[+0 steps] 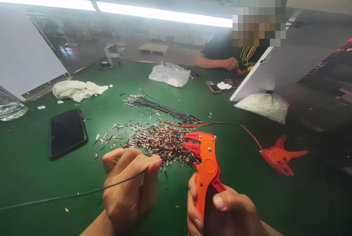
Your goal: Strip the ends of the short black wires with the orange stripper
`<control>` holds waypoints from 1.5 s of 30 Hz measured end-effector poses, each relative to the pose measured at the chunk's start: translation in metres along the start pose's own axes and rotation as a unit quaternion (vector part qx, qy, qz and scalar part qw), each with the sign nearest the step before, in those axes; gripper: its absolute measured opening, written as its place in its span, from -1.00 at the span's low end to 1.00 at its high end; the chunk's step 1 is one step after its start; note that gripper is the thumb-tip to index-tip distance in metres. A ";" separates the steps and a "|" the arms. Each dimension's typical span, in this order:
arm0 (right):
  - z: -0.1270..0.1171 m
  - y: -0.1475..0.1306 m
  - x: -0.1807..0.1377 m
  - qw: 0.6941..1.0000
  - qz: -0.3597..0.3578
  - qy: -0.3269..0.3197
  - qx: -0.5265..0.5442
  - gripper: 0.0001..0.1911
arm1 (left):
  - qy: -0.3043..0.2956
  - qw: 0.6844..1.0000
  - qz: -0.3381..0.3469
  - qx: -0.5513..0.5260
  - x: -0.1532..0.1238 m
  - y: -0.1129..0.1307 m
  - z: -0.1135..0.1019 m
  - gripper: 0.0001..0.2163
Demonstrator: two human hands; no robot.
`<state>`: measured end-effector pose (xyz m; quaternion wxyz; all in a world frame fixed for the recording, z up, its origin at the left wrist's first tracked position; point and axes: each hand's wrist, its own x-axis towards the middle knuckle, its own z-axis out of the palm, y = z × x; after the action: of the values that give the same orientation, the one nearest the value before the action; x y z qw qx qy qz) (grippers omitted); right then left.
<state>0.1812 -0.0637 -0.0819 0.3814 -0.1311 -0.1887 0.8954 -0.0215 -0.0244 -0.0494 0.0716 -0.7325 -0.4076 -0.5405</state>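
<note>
Presently, from the head view, pinching a dark wire (68, 196) in the left hand (128, 186), thumb and forefinger closed on it near one end, with the rest running off at the near left. Gripping an orange wire stripper (209, 166) in the right hand (235, 212), fingers wrapped around the handle, thumb near the red lever, with the tool's jaws parted and turned left, apart from the wire. Just beyond both hands, on the green table (35, 173), a heap of wire clippings (162, 142), black and copper-coloured. Just behind the heap, a bundle of black wires (165, 109) with pale ends at the left. To the right, a second orange tool (276, 156), with a red cord (214, 123) stretching left from it. To the left, a dark phone (67, 133); beyond it, a white cloth (78, 90). At the far middle, a clear plastic bag (169, 74). At the far right, a co-worker's hand (231, 63) near yellow wires (248, 53).
</note>
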 end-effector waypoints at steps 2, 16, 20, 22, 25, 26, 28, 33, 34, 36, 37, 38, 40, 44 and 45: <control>-0.001 0.002 -0.001 1.000 -0.012 0.009 -0.014 -0.71 | -0.019 1.000 0.010 -0.004 0.001 0.004 0.001 -0.80; -0.013 0.008 -0.001 0.964 -0.069 0.063 -0.250 -0.65 | -0.014 0.998 -0.054 0.027 0.006 0.005 0.004 -0.66; -0.015 0.020 0.004 0.978 -0.054 0.057 -0.194 -0.61 | -0.026 0.998 -0.057 0.000 0.007 0.013 0.006 -0.67; -0.015 0.023 0.006 0.981 -0.048 0.058 -0.179 -0.61 | -0.037 0.998 -0.050 -0.005 0.007 0.016 0.007 -0.66; -0.013 0.023 0.009 0.984 -0.044 0.062 -0.164 -0.63 | -0.054 0.998 -0.034 -0.016 0.007 0.021 0.007 -0.66; -0.012 0.023 0.009 0.985 -0.045 0.063 -0.156 -0.64 | -0.061 0.998 -0.029 -0.018 0.006 0.021 0.007 -0.67; -0.010 0.023 0.010 0.986 -0.049 0.070 -0.143 -0.67 | -0.070 0.997 -0.024 -0.022 0.005 0.023 0.007 -0.67; -0.012 0.026 0.010 0.989 -0.043 0.061 -0.125 -0.67 | -0.079 0.996 -0.038 -0.030 -0.001 0.022 0.007 -0.68; -0.013 0.026 0.010 0.989 -0.041 0.058 -0.127 -0.66 | -0.087 0.995 -0.037 -0.031 -0.002 0.021 0.007 -0.68; -0.013 0.025 0.011 0.988 -0.041 0.061 -0.139 -0.65 | -0.098 0.994 -0.036 -0.034 -0.004 0.020 0.008 -0.68; -0.013 0.024 0.011 0.986 -0.041 0.063 -0.147 -0.65 | -0.100 0.994 -0.040 -0.035 -0.004 0.020 0.008 -0.67; -0.012 0.023 0.011 0.985 -0.043 0.067 -0.155 -0.65 | -0.099 0.993 -0.044 -0.036 -0.004 0.020 0.009 -0.67; -0.012 0.021 0.012 0.983 -0.045 0.070 -0.166 -0.65 | -0.094 0.993 -0.054 -0.036 -0.002 0.021 0.009 -0.67; -0.015 0.023 0.011 0.983 -0.041 0.066 -0.166 -0.65 | -0.093 0.994 -0.047 -0.032 0.002 0.023 0.008 -0.66; -0.016 0.024 0.011 0.984 -0.038 0.071 -0.156 -0.66 | -0.092 0.994 -0.042 -0.030 0.002 0.023 0.008 -0.65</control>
<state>0.1646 -0.0671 -0.1078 0.4027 -0.2447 -0.3036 0.8281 0.0001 -0.0343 -0.0433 -0.0110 -0.7632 -0.4260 -0.4858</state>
